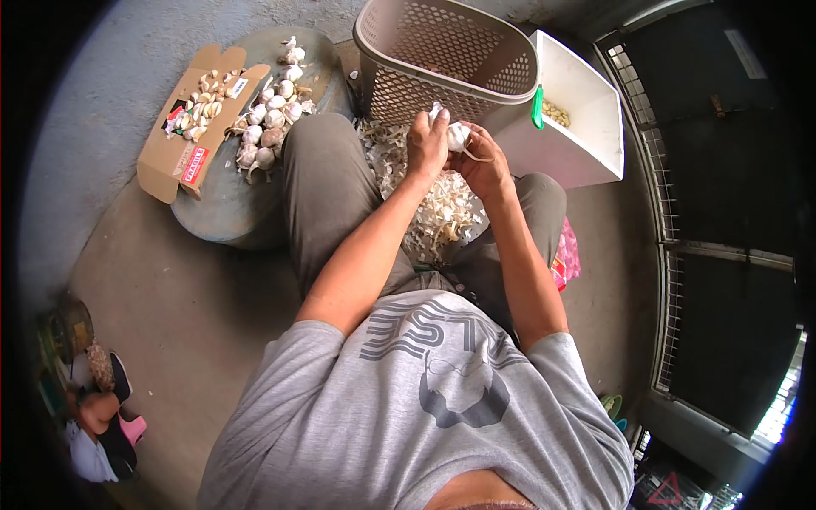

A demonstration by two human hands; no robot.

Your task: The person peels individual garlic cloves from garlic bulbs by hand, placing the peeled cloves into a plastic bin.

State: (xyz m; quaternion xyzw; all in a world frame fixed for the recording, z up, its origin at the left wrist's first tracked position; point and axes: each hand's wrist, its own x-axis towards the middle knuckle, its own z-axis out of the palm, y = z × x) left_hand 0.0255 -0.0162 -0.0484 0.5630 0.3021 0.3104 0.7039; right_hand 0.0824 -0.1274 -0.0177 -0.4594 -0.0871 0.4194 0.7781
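A white garlic bulb [459, 137] rests in my right hand [486, 163], whose fingers are wrapped round it, with a dry stem trailing over them. Close beside it, my left hand [427, 143] is closed, and a white papery piece of garlic skin [436, 110] sticks up between its thumb and fingers. Below both hands, a heap of garlic skins [444, 208] lies between my knees. To the left, whole garlic bulbs [274, 117] are piled on a round grey-blue surface [223, 212], next to an opened cardboard box [161, 155] with loose garlic cloves [202, 110] on it.
A brown perforated plastic basket [425, 93] stands just ahead of my hands. Right of it is a white foam box [561, 153] with pale cloves [557, 115] inside and a green handle [537, 108] at its edge. A pink bag [568, 255] lies beside my right knee.
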